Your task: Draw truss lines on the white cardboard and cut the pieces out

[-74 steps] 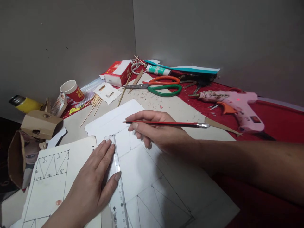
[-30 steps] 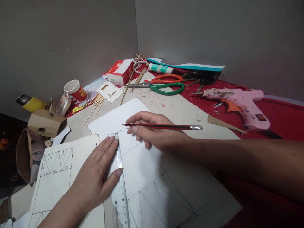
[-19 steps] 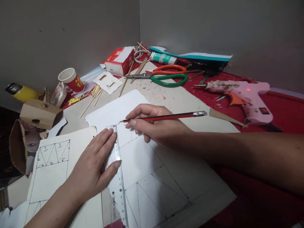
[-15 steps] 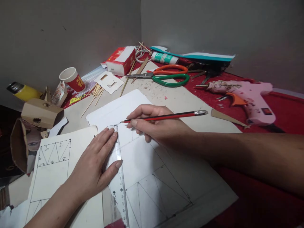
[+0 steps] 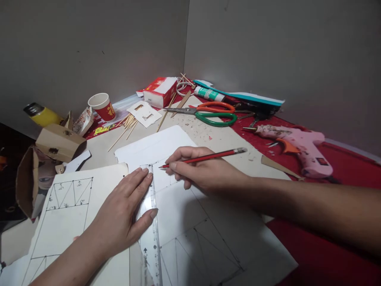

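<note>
Carefully, the right hand's point(image 5: 193, 169) fingertips are pinching a red-and-black pencil point(image 5: 205, 158) in a narrow grip, its point hovering at or just above the paper, contact impossible to tell, beside the upper end of a clear plastic ruler point(image 5: 155, 234). The left hand point(image 5: 122, 212) is pressing that ruler down, fingers lying flat and close together, thumb spreading wide to its edge. Beneath, a white drawing sheet point(image 5: 169, 206) is carrying ruled panels and slanting lines; a second sheet point(image 5: 64, 234), bearing similar inked triangles, is lying under the left forearm. Pressure appears to be falling mainly on the ruler's upper half, so the unheld lower end could be pivoting if the left hand eased, throwing a line askew; the right hand, resting low, could be smudging pencil marks. Around them, a beige board point(image 5: 238, 139) strewn with scraps is covering part of a red tabletop point(image 5: 354, 159), where orange-and-green-handled scissors point(image 5: 216, 119), a pink hot glue gun point(image 5: 309, 147), wooden sticks point(image 5: 125, 129) and a red-and-white paper cup point(image 5: 108, 113) are lying or standing before grey walls point(image 5: 268, 51) meeting in a corner.
</note>
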{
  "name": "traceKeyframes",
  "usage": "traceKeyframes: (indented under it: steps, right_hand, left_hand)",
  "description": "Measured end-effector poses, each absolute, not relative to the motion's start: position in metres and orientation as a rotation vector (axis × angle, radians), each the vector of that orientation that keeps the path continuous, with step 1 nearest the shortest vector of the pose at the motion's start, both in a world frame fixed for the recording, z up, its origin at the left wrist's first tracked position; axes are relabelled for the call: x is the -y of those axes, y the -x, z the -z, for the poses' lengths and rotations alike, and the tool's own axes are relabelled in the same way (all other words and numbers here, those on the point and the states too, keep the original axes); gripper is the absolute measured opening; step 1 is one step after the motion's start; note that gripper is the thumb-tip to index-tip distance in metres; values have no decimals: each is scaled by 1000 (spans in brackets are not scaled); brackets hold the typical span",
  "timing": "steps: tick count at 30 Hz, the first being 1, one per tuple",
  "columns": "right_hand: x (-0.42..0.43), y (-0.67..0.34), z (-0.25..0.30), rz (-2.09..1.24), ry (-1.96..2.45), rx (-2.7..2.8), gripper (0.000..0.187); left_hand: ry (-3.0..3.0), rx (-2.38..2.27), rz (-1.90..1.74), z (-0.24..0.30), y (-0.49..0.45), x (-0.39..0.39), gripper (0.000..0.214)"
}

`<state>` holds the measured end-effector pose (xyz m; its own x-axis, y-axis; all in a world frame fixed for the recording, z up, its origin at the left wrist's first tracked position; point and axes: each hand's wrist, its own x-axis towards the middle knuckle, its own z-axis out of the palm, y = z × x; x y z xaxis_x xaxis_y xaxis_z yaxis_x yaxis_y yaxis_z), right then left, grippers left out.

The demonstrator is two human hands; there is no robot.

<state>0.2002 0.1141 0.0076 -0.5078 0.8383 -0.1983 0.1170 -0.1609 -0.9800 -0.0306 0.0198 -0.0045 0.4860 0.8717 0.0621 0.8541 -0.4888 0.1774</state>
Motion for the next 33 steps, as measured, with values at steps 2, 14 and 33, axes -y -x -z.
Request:
traceKeyframes:
  steps: [2,14,33]
  right_hand:
    - [-117,-202,-17,-1762,1168,1543,9]
    - [-114,-174,-2,-1607,1090,1411,4]
    - [-113,-179,7,-1392,1098,1801,12]
  left_hand:
    - [-2607,-1519,-221,6,31,-20,67]
    - [-2640,-1539,-264,10,32,-19,67]
    - [-2671,-1539,-245,10,33,-18,67]
